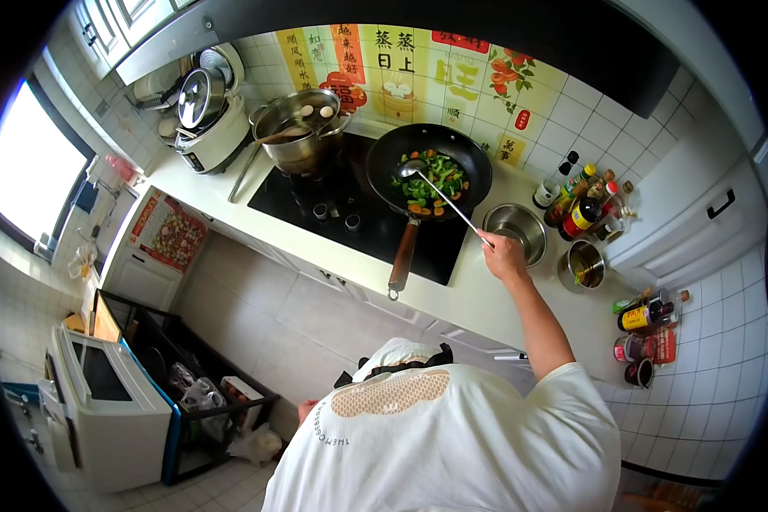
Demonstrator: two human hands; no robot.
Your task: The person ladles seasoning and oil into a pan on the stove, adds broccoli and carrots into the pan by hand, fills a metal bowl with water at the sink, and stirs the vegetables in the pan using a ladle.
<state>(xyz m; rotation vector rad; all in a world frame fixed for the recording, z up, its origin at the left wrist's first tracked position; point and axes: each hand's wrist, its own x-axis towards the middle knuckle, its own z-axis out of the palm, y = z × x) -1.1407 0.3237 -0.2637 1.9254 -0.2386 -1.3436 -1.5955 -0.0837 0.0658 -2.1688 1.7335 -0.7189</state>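
My right hand (504,255) is closed around the handle of a metal ladle (446,198). The ladle's bowl rests among chopped green vegetables and orange slices (438,173) in a black wok (472,155). The wok sits on the black cooktop (297,200), its wooden handle (404,256) pointing toward me. My left hand (305,411) hangs low beside my body, away from the counter. Only a small part of it shows, so its fingers cannot be made out.
A steel pot (292,156) with a wooden spoon stands left of the wok. Right of it are a steel bowl (529,224), a smaller steel container (583,264) and several bottles (582,215). A rice cooker (216,141) stands at the left; a black rack (198,410) is behind.
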